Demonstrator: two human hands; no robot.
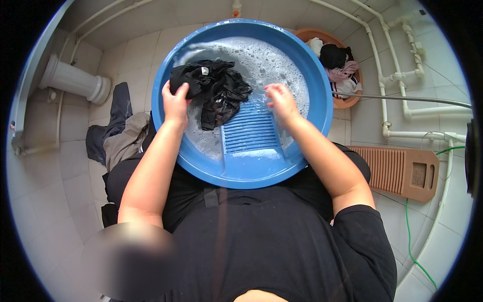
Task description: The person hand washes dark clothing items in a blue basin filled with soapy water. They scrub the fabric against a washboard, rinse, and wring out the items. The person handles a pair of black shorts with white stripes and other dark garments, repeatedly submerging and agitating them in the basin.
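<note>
Black short-sleeved top point(266, 241), worn by the person: cut off at the lower edge, left side lost in a blur.

Large round blue plastic basin point(320, 100): holds cloudy water, white suds point(282, 65) and a built-in ridged blue washing slope point(251, 133), its upper end hard to make out under water.

Heaped dark and grey-brown garments point(126, 138), floor, left: partly hidden by the person's leg; pieces not separable.

Brown ridged washboard point(380, 168), right: near end covered by the leg.

Round terracotta-coloured basin point(344, 102), beyond at right: partly behind the blue rim; contains black, pink and white clothing point(343, 72).

Wet black crumpled garment point(216, 88): inside the blue basin, left of centre, overlapping the slope; shape indistinct.

Left hand point(176, 103): clamped on the garment's left edge, some fingers hidden.

Right hand point(283, 103): above the slope's right side, apart from the garment, fingers curled; cannot tell whether closed.
</note>
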